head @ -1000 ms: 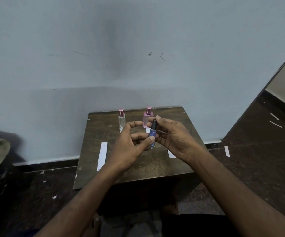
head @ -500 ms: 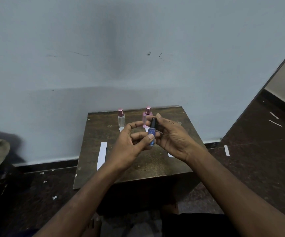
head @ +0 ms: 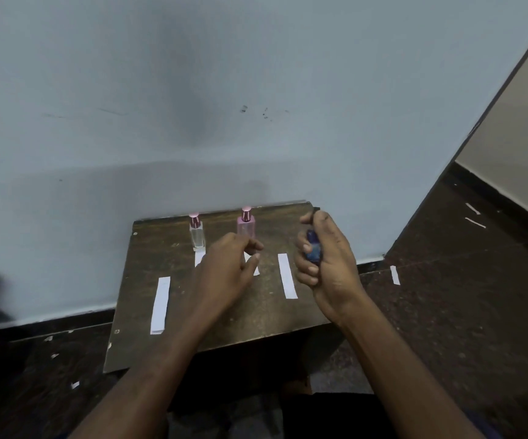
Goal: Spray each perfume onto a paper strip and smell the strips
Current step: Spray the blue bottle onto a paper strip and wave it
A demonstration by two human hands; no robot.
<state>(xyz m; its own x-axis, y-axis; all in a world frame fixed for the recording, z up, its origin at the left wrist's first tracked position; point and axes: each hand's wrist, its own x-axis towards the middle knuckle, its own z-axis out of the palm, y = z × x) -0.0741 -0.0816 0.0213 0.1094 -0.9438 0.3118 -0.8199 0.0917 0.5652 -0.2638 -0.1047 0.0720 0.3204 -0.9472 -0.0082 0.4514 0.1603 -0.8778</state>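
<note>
Here, dark wooden table (head: 174, 248) against pale blue wall (head: 256, 90), speckled floor (head: 462, 312).

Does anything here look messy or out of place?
Yes: paper scraps lie scattered on the dark floor around the table, away from the strips lined up on it. The bottles stand upright; nothing looks spilled.

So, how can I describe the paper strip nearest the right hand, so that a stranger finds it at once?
Look at the dark wooden table against the pale blue wall. Near its right side, just left of the right hand gripping the small blue perfume bottle, lies a white paper strip. Unlike the other strips, it lies fully uncovered with no bottle standing behind it.
</note>
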